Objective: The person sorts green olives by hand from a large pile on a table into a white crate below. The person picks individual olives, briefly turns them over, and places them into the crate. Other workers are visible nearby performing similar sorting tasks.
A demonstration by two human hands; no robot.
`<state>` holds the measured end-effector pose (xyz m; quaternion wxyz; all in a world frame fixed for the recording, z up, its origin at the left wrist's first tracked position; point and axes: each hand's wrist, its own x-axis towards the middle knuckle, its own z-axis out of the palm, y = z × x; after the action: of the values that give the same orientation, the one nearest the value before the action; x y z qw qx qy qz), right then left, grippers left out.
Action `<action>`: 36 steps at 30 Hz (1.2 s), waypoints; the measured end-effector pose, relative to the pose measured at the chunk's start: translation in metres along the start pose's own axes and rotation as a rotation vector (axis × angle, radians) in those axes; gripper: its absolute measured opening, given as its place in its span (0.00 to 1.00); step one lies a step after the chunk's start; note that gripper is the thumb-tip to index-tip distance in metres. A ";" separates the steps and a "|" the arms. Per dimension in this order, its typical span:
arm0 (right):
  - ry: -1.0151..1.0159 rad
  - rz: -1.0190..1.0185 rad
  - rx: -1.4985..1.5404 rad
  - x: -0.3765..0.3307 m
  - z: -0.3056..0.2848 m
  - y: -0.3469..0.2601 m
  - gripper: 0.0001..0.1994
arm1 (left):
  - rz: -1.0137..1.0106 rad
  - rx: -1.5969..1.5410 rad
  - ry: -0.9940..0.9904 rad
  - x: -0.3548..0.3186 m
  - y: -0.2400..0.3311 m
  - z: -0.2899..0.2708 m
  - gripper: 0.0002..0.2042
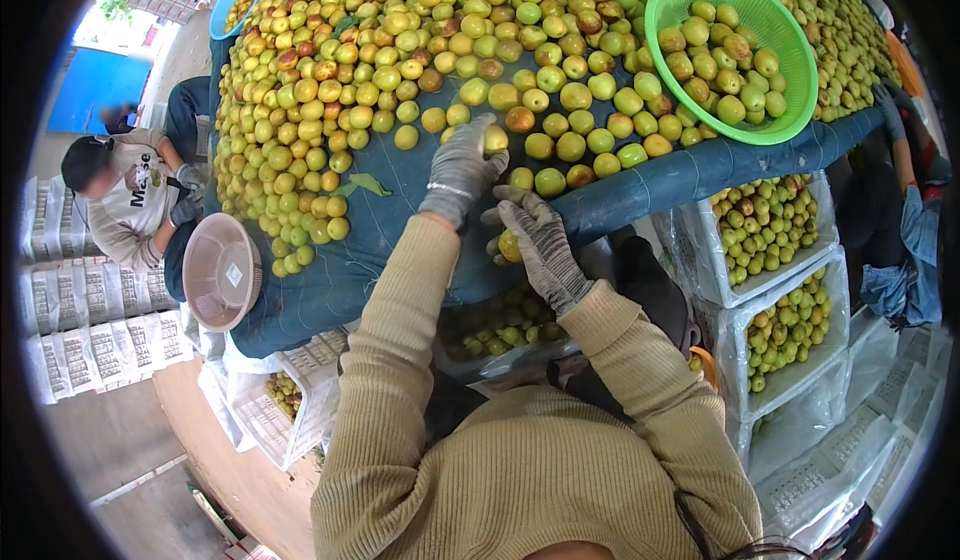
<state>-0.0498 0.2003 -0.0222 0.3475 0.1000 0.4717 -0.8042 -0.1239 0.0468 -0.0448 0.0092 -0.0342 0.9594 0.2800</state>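
Green-yellow jujubes (330, 90), some blushed brown, lie heaped over a table covered in dark blue cloth (385, 225). In a grey knit glove, my left hand (460, 172) is closed on a jujube (496, 139) at the near edge of the heap. My right hand (545, 245), gloved alike, hangs just off the table's front edge, its fingers curled round another jujube (510, 248). Just beyond my hands, loose jujubes (549, 182) lie on the cloth.
A green basket (795, 35) of jujubes stands at the right. A pale pink basin (200, 270) sits at the left corner. Lined crates (735, 305) of fruit are stacked at right, with another crate (500, 335) below the edge. A person (130, 195) sits at left.
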 end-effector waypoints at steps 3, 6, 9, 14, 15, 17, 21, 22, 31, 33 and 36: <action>0.069 -0.118 0.220 -0.006 0.004 0.001 0.25 | -0.099 -0.724 -0.042 -0.024 -0.019 0.000 0.26; -0.028 -0.048 0.465 -0.012 -0.004 -0.013 0.27 | 0.204 -0.777 -0.221 -0.039 0.014 -0.031 0.26; -0.009 -0.044 0.521 -0.018 -0.011 -0.030 0.26 | 0.068 -0.821 -0.112 -0.013 0.009 -0.037 0.22; 0.117 -0.193 0.578 -0.002 -0.050 -0.092 0.22 | 0.101 -0.084 0.128 0.068 -0.033 -0.017 0.21; 0.155 -0.223 0.663 0.012 -0.070 -0.110 0.22 | 0.130 0.101 0.135 0.070 -0.026 -0.016 0.21; 0.195 -0.356 0.828 0.032 -0.100 -0.154 0.22 | 0.182 0.471 0.152 0.065 -0.006 -0.017 0.19; 0.099 -0.642 0.813 0.046 -0.146 -0.217 0.27 | 0.039 0.340 -0.082 0.064 -0.005 -0.027 0.17; 0.067 -0.711 0.751 0.043 -0.149 -0.221 0.29 | 0.035 0.384 -0.104 0.062 0.004 -0.033 0.15; 0.101 -0.344 0.745 -0.012 -0.046 -0.082 0.16 | 0.233 0.580 -0.145 0.099 0.081 0.003 0.23; 0.167 -0.269 0.693 -0.009 -0.037 -0.058 0.19 | 0.235 0.555 -0.148 0.099 0.082 0.005 0.25; 0.212 -0.250 0.621 0.009 -0.047 -0.051 0.21 | 0.238 -0.042 -0.075 0.091 0.040 0.011 0.29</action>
<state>-0.0977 0.2510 -0.0163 0.1483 0.2252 0.2468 -0.9308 -0.2176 0.0808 -0.0364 0.0110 0.0900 0.9496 0.3001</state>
